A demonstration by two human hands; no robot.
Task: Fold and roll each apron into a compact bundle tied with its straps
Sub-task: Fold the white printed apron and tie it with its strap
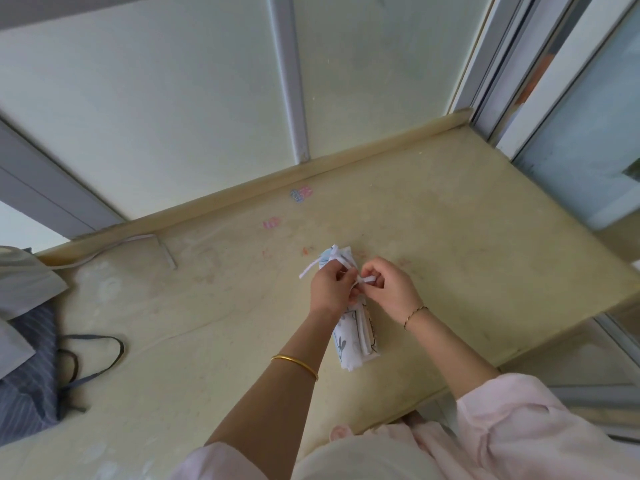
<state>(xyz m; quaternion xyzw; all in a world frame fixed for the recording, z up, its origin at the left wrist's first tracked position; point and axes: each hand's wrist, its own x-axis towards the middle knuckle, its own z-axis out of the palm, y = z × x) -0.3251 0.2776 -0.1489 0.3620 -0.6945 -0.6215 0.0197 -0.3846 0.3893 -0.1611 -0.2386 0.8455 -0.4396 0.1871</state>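
Note:
A white apron with a blue print lies rolled into a tight bundle [349, 344] on the pale yellow tabletop [214, 327]. Its white straps [367, 279] cross over the roll's middle, and one loose strap end [310, 269] sticks out to the left. My left hand [330, 289] sits over the roll and pinches a strap. My right hand [389, 285] pinches the other strap just to the right. The hands hide the middle of the roll.
A dark blue striped apron [27, 368] with dark straps [93, 355] lies at the table's left edge, with grey cloth [24, 282] above it. A white strap [152, 242] lies near the back rail. Windows stand behind and to the right.

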